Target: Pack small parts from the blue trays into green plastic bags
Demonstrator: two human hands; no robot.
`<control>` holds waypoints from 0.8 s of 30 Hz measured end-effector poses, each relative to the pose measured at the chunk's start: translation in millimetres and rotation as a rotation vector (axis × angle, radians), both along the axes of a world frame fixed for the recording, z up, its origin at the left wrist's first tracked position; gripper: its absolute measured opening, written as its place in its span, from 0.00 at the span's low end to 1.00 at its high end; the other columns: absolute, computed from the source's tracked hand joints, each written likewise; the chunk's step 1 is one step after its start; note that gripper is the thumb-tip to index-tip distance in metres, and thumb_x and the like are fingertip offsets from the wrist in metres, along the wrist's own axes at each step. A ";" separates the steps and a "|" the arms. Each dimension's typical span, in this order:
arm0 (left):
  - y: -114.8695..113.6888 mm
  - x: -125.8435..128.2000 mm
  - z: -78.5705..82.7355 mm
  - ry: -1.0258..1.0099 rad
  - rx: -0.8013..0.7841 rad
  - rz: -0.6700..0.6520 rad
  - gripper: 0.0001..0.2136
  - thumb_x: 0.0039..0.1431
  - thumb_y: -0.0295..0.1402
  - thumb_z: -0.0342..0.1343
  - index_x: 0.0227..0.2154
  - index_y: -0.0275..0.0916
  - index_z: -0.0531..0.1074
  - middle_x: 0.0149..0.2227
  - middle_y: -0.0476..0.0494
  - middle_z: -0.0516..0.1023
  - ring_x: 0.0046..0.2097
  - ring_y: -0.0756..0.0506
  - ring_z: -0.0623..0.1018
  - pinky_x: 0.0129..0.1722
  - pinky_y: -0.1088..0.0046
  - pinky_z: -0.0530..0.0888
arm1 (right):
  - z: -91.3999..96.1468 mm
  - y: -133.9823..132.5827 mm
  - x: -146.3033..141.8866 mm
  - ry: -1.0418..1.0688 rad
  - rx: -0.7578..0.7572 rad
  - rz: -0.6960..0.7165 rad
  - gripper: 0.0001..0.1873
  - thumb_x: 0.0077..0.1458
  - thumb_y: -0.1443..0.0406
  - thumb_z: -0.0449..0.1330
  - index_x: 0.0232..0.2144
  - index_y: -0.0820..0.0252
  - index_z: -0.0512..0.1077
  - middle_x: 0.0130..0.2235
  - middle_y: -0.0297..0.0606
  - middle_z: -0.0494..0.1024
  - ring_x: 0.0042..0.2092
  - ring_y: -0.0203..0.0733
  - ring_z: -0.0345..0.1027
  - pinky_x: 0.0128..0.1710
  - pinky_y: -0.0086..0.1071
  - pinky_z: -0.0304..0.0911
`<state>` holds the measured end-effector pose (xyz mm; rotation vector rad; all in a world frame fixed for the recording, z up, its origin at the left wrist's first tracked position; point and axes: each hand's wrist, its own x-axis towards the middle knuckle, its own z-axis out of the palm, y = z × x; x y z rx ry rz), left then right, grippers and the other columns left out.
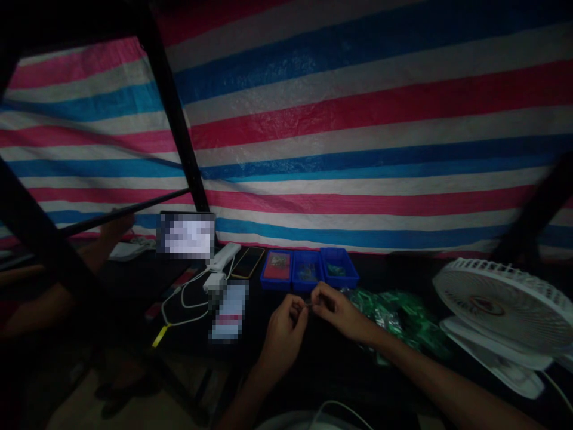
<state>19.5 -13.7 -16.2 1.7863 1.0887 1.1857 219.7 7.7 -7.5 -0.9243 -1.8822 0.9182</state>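
My left hand [284, 327] and my right hand [338, 310] meet over the dark table [313, 364], fingertips pinched together on a tiny thin part [308, 305] too small to name. Both hands are closed in a pinch. Just behind them stand three small blue bins [308, 270] in a row, the left one with a reddish content. A heap of shiny green packets [394, 316] lies right of my right hand.
A white fan [501, 310] lies at the right. A phone [248, 261], a white charger with cables [215, 280] and a small screen [185, 235] sit at the left. Another person's arm [107, 236] reaches in at far left. A striped tarp hangs behind.
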 end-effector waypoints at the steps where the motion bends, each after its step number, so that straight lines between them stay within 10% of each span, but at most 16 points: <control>1: -0.4 0.2 0.3 0.002 -0.008 -0.008 0.05 0.68 0.33 0.55 0.37 0.41 0.74 0.34 0.49 0.77 0.35 0.47 0.76 0.37 0.73 0.69 | -0.2 -0.1 0.2 0.010 -0.010 0.002 0.12 0.66 0.55 0.62 0.36 0.57 0.70 0.35 0.32 0.67 0.36 0.39 0.60 0.36 0.32 0.56; 24: 3.8 -2.0 -6.1 -0.053 -0.048 0.047 0.13 0.70 0.43 0.53 0.38 0.39 0.74 0.29 0.51 0.73 0.30 0.49 0.72 0.31 0.75 0.65 | -2.8 2.1 -1.3 0.069 -0.051 -0.010 0.17 0.67 0.51 0.61 0.37 0.58 0.74 0.35 0.34 0.73 0.38 0.41 0.64 0.39 0.33 0.59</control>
